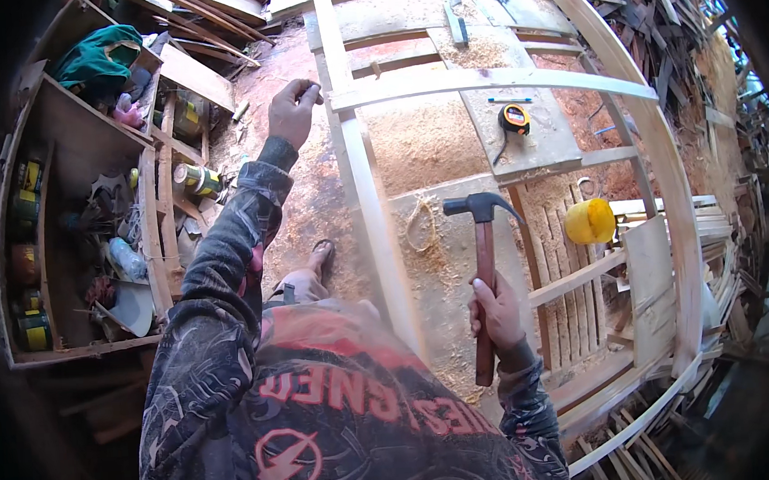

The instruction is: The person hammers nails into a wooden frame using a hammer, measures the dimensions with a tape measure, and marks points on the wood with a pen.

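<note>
My right hand [497,314] is wrapped around the wooden handle of a claw hammer [485,251], its dark metal head pointing away from me above the workbench. My left hand [293,114] is raised with its fingers curled together, close to the left end of a pale wooden crosspiece [489,78]. Whatever those fingertips may pinch is too small to make out. The crosspiece belongs to a large wooden frame, whose long left rail [372,214] runs toward me and whose curved-looking right rail [660,135] stands opposite.
Inside the frame lie a tape measure [514,119], a blue pen [510,100] and a yellow container [589,221] on sawdust-covered boards. Farther off is a light-coloured tool [457,24]. Open wooden shelving [87,126] with cans and a green cloth [96,60] stands left. Scrap wood [636,31] piles up right.
</note>
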A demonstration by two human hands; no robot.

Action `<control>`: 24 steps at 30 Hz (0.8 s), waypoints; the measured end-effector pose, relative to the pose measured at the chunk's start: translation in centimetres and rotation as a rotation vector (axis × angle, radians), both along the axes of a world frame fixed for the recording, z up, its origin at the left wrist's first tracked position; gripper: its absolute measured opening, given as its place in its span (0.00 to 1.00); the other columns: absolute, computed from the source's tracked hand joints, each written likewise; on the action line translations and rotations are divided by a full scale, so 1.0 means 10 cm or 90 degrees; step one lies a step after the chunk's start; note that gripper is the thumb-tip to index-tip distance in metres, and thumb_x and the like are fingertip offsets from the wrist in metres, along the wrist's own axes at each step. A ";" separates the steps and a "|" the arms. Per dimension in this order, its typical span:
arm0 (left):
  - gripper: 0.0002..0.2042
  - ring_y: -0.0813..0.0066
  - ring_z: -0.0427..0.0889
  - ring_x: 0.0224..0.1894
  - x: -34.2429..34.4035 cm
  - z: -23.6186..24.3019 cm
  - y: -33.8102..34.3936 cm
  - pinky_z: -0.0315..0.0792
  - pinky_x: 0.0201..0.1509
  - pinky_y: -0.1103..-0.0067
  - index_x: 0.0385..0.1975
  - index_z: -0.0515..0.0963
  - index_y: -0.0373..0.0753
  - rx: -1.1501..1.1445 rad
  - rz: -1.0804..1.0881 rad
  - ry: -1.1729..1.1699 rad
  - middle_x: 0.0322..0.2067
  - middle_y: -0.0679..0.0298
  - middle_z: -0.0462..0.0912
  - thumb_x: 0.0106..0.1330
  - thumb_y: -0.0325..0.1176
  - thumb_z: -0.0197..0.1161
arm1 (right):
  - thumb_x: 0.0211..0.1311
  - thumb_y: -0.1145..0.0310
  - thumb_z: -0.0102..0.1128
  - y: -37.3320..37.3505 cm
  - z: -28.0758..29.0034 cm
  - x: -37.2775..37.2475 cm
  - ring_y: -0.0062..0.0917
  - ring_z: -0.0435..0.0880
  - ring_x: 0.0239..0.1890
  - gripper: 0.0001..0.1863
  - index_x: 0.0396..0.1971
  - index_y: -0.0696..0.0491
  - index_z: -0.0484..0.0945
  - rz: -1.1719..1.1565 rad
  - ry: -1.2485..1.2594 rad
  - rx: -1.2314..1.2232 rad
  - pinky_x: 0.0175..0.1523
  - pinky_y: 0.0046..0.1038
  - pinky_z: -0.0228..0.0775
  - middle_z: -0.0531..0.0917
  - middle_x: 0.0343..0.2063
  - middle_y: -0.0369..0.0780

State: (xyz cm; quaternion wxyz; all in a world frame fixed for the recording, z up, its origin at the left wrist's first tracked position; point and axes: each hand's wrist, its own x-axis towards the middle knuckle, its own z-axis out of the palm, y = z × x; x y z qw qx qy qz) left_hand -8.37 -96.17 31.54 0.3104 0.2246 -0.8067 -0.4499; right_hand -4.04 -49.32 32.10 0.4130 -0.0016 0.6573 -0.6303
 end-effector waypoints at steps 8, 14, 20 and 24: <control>0.07 0.81 0.80 0.31 0.00 -0.02 0.12 0.74 0.40 0.82 0.36 0.82 0.33 0.073 -0.017 0.071 0.26 0.65 0.83 0.68 0.30 0.59 | 0.73 0.58 0.51 -0.06 0.05 -0.04 0.18 0.69 0.10 0.13 0.44 0.53 0.68 0.029 -0.025 0.020 0.14 0.22 0.65 0.70 0.16 0.34; 0.08 0.81 0.81 0.32 -0.09 -0.11 0.10 0.74 0.41 0.82 0.38 0.82 0.32 0.035 -0.044 0.028 0.26 0.64 0.84 0.67 0.31 0.61 | 0.73 0.58 0.51 -0.13 -0.06 0.03 0.17 0.68 0.10 0.14 0.48 0.51 0.66 0.026 -0.026 0.003 0.14 0.21 0.65 0.70 0.17 0.33; 0.09 0.81 0.82 0.33 -0.28 -0.29 0.01 0.75 0.41 0.82 0.39 0.83 0.32 0.030 -0.070 0.017 0.27 0.64 0.85 0.67 0.32 0.62 | 0.73 0.59 0.50 -0.24 -0.06 -0.09 0.16 0.69 0.10 0.14 0.50 0.50 0.66 0.039 -0.042 0.007 0.14 0.20 0.65 0.71 0.17 0.33; 0.10 0.79 0.83 0.34 -0.34 -0.37 0.09 0.76 0.41 0.82 0.40 0.83 0.32 0.117 -0.084 0.032 0.29 0.64 0.85 0.68 0.33 0.62 | 0.73 0.59 0.50 -0.29 0.02 -0.21 0.16 0.69 0.10 0.14 0.50 0.50 0.66 0.036 -0.019 0.001 0.14 0.20 0.66 0.71 0.17 0.33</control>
